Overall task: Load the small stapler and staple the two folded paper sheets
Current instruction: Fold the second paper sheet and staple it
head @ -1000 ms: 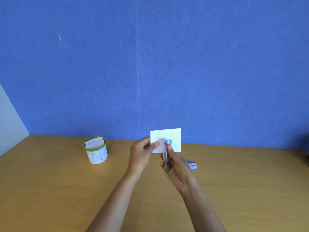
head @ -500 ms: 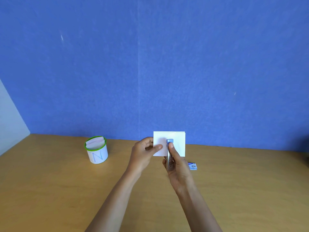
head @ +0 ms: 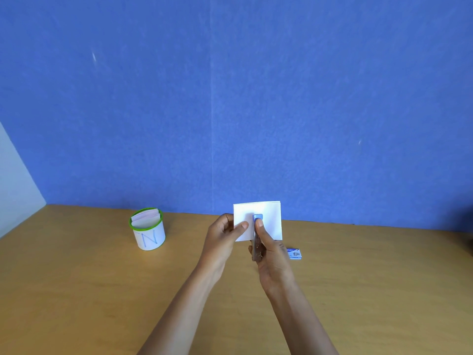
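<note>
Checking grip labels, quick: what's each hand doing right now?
Left hand: pinches the folded paper at its left edge.
Right hand: grips the stapler, thumb on its blue top, nose over the paper.

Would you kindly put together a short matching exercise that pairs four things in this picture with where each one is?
Things:
1. folded paper sheets
2. small stapler
3. staple box
4. white cup

Places:
a. lies on the table, just right of the right hand
b. pinched at the left edge by the left hand, above the table
c. stands on the table to the left, green rim, papers inside
d. gripped in the right hand, blue tip over the paper

Pairs: 1-b, 2-d, 3-a, 4-c.
</note>
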{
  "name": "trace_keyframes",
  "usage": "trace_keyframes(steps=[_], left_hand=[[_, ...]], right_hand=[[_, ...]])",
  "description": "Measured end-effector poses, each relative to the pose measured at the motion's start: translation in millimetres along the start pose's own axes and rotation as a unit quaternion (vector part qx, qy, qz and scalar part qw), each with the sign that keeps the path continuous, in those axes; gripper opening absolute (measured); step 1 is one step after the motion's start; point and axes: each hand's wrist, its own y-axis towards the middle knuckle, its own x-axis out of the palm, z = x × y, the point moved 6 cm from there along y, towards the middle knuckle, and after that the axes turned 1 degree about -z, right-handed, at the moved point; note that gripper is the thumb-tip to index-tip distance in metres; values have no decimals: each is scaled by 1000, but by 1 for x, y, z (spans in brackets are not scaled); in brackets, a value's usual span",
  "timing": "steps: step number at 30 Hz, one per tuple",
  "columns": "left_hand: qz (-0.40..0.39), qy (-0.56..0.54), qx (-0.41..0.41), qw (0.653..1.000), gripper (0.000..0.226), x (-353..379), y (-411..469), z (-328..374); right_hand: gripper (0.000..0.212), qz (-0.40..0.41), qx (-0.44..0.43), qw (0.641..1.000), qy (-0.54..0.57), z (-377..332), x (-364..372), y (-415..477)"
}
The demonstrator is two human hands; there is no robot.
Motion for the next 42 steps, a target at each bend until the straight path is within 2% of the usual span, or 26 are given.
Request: trace_keyframes(steps=[4,8,12,16,19,22,26,30,34,37,39,42], left_hand=[[-9,-49,-13,999,29,7,-3,4],[-27,-38,-9,999,15,14,-4,11],[-11,-54,-26,998,13,11,-3,9],[30,-28,7,999,5,9,-4,10],[60,-25,26,998,6,9,-5,12],[72,-46,26,996,6,10,-5,14],[83,-71,13,994,6,12,-4,14],[77,-60,20,995,5,12,-4,15],[38,-49,8,998,15,14,-2,17],[16,-35,12,999,20,15,-1,18],[21,-30,19,999,22,15,-1,17],[65,-47,31,996,17,7,0,16]], right_hand=[[27,5,-14,1000,-13,-1,2,-1],[38,21,-18,999,-20,0,2,-2],[25,26,-21,999,-22,0,2,-4],[32,37,-20,998,-37,0,3,-4],[36,42,-26,998,-31,0,7,-4],[26,46,-40,998,-13,-3,11,-4],[28,65,-41,997,-17,-6,10,-3],[16,21,-54,998,-33,-12,15,-4],[34,-11,-62,997,-49,-18,16,-4],[29,-18,-66,996,-50,-20,15,-3],[17,-35,-72,996,-29,-21,19,-4],[21,-61,-70,996,-1,-19,25,-7]])
